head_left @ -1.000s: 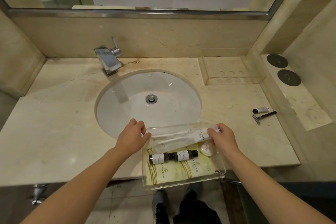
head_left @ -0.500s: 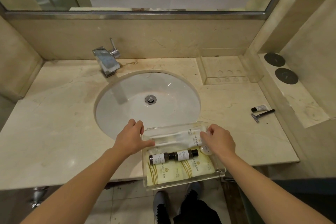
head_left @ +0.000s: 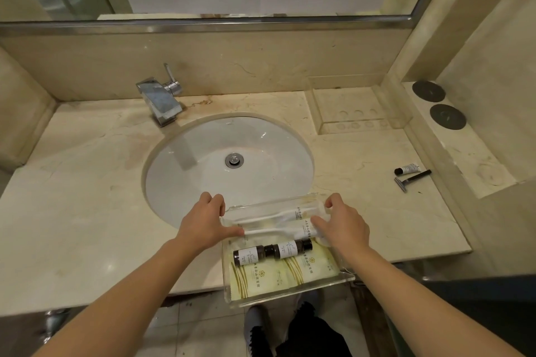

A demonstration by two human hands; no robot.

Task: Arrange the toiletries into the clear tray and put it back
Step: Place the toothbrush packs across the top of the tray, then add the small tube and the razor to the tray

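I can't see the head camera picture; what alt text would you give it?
Two bare hands, left hand and right hand, settle white packets in a clear tray at the counter's front edge, beside a white sink. Two dark bottles lie inside; a razor and small tube remain on the counter.

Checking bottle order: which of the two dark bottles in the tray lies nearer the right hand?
The dark bottle beside the right hand; the other bottle lies leftward.

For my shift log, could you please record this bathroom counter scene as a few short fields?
tray: clear tray overhangs the counter's front edge
contents: two dark bottles, white wrapped packets, yellow sachets
left hand: left hand on the packets' left end
right hand: right hand on their right end
still out: razor, small tube
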